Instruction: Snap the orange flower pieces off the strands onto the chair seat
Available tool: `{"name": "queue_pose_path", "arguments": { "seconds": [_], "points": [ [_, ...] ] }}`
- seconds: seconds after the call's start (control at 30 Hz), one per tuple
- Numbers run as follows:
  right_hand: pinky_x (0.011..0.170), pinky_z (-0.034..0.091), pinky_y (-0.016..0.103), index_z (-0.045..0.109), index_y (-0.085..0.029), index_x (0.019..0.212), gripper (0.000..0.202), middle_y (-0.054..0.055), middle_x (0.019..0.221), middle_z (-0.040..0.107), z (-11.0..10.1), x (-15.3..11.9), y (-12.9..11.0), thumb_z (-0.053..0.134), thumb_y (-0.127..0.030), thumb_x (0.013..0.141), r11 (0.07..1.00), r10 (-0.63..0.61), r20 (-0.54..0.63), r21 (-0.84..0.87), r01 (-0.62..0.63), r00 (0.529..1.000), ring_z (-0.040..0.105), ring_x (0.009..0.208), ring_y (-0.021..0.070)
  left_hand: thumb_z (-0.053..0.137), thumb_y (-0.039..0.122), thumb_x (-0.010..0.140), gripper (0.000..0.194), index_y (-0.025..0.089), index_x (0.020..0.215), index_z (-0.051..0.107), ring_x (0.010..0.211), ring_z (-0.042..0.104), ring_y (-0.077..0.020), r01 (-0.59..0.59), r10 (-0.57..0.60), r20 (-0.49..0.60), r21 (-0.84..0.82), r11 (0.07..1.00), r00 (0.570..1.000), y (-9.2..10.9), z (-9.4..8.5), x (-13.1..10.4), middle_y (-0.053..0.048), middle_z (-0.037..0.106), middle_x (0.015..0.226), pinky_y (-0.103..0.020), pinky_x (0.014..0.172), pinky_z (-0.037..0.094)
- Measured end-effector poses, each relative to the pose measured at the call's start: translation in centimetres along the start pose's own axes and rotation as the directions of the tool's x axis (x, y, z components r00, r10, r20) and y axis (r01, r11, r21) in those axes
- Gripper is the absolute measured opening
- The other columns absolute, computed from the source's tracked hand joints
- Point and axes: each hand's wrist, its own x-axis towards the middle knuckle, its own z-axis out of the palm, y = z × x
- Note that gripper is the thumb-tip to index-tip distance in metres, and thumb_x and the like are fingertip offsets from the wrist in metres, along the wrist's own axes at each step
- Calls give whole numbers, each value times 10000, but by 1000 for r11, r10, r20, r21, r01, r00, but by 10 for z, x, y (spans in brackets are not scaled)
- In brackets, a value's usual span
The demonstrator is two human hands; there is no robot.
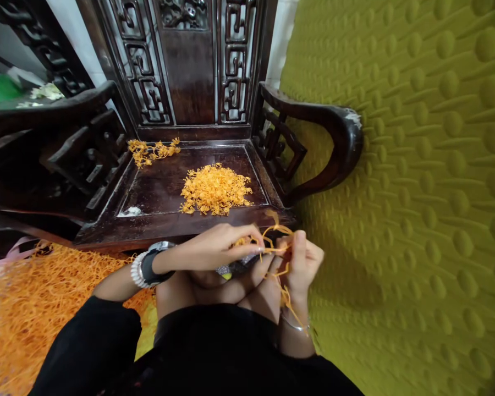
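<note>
Just below the chair seat [157, 190], both hands pinched one orange strand [272, 250]: left hand [214, 247] at its nine o'clock end, right hand [301, 261] at three o'clock, long axis running across between the fingers. Two heaps lay on the seat: a large pile [215, 190] at twelve o'clock, a small clump [150, 150] at eleven.

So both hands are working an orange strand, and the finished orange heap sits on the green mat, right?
Not quite. The head view shows the orange heap lying on the dark wooden chair seat, not the green mat. The rest holds: left hand and right hand both pinch the orange strand.
</note>
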Motion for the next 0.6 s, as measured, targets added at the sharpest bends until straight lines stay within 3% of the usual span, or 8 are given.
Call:
{"name": "queue_pose_path", "arguments": {
  "seconds": [0.07,0.13,0.23,0.27,0.33,0.43,0.57,0.6],
  "points": [
    [427,200,259,372,-167,428,553,-48,428,305,-7,-3,-9,580,-376,897,981,-154,-65,-128,144,986,249,399,59,356,372,999,273,214,1014,578,717,603,-100,-40,33,50,126,991,998,2,4,-16,8,676,876,-244,676,442],
    [419,202,262,355,-171,428,539,-51,427,288,-14,-6,-20,590,-305,894,956,-254,-94,-179,234,963,235,389,58,335,315,1009,261,199,946,560,678,591,-93,-91,87,25,286,954,996,2,10,-32,15,657,826,-239,619,429],
    [420,262,265,401,-184,447,503,-40,432,346,-22,-7,-33,594,-329,888,946,-304,-118,-156,285,945,304,386,78,371,249,996,239,182,830,529,538,507,-109,-99,254,-126,690,717,959,0,15,-51,21,576,666,-281,489,351],
    [422,277,268,431,-188,458,490,-37,435,362,-25,-5,-35,605,-379,874,945,-304,-52,-144,294,951,326,390,87,392,237,988,243,184,790,523,503,473,-115,-95,331,-135,799,594,934,-1,14,-54,27,547,620,-296,462,321],
    [409,265,262,519,-189,507,436,-50,433,353,-28,1,-36,648,-461,822,946,-261,231,-135,296,938,317,388,89,439,249,971,281,192,705,508,465,428,-119,-92,442,-103,913,397,891,-3,8,-59,35,511,553,-304,434,292],
    [399,193,246,515,-184,504,391,-81,432,262,-27,9,-31,710,-367,788,936,-167,639,-136,324,751,232,392,67,478,280,957,363,197,604,473,433,394,-106,-132,509,-62,932,337,858,-2,-7,-65,45,475,488,-284,412,292],
    [456,268,255,498,-188,498,384,-60,460,370,-29,6,-28,613,-201,864,872,-258,859,10,490,442,346,424,83,460,264,956,413,193,550,477,415,390,-98,-249,496,7,871,424,868,10,-11,-84,42,455,459,-269,390,333],
    [461,280,261,524,-196,513,356,-55,464,399,-33,3,-30,620,-195,856,856,-275,880,41,516,387,368,428,92,456,265,950,414,195,543,489,409,390,-101,-278,484,33,852,444,874,15,-9,-91,38,454,453,-269,381,346]
  ]
}}
